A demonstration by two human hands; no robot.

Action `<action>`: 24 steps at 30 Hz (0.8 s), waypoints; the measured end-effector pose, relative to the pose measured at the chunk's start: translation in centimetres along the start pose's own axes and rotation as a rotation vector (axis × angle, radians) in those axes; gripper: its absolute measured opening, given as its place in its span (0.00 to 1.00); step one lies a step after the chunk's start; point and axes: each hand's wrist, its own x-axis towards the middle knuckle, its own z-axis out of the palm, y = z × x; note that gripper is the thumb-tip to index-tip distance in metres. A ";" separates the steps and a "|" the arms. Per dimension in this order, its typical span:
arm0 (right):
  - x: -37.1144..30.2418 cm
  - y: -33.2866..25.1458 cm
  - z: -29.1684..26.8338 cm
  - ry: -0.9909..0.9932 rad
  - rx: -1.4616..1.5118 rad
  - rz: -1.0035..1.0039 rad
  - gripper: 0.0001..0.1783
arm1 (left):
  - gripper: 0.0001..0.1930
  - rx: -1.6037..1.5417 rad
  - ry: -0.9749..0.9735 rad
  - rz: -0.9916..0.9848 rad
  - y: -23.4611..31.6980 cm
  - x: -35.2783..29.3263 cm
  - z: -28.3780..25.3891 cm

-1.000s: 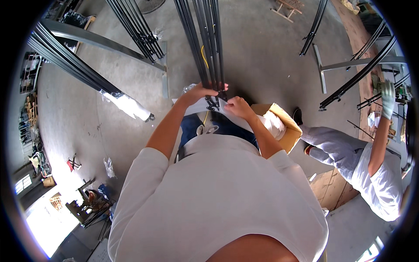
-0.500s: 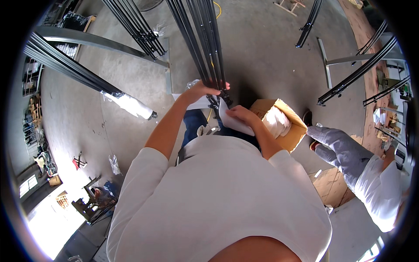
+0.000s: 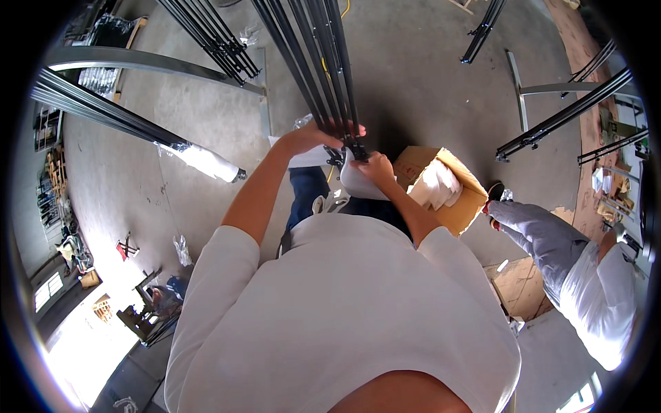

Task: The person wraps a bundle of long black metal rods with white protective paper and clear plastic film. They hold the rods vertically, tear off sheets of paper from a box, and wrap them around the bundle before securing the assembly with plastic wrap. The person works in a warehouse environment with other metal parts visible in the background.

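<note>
A bundle of long black tubes [image 3: 315,89] comes down in front of me, with dark fittings at its lower end. My left hand [image 3: 313,140] is closed around the bundle just above those fittings, and its fingertips show on the far right side. A white sheet [image 3: 359,183], which could be foam or paper, curves around the bundle's end. My right hand [image 3: 376,167] pinches the sheet's right part against the tubes. Part of the sheet also shows below my left wrist. My hands partly hide the tube ends.
Right of my hands stands an open cardboard box [image 3: 472,201] of white sheets. At left, another tube bundle [image 3: 117,113] has a white-wrapped end [image 3: 206,162] and rests near a metal rail [image 3: 162,63]. More tubes [image 3: 564,113] hang at right. A person [image 3: 592,282] stands at far right.
My right hand has moved up and slightly left, bringing the sheet closer around the tube ends. My left hand keeps its grip on the bundle.
</note>
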 end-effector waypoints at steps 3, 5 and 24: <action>-0.7 -0.2 0.3 0.226 -0.037 -0.121 0.19 | 0.29 0.038 -0.036 -0.033 0.7 -0.2 0.3; 0.0 0.8 1.5 0.233 0.053 -0.235 0.18 | 0.29 0.051 -0.033 -0.085 1.2 -0.3 0.5; -0.1 1.7 4.1 -0.091 0.636 0.066 0.17 | 0.26 0.101 0.126 -0.188 -0.8 -0.8 0.4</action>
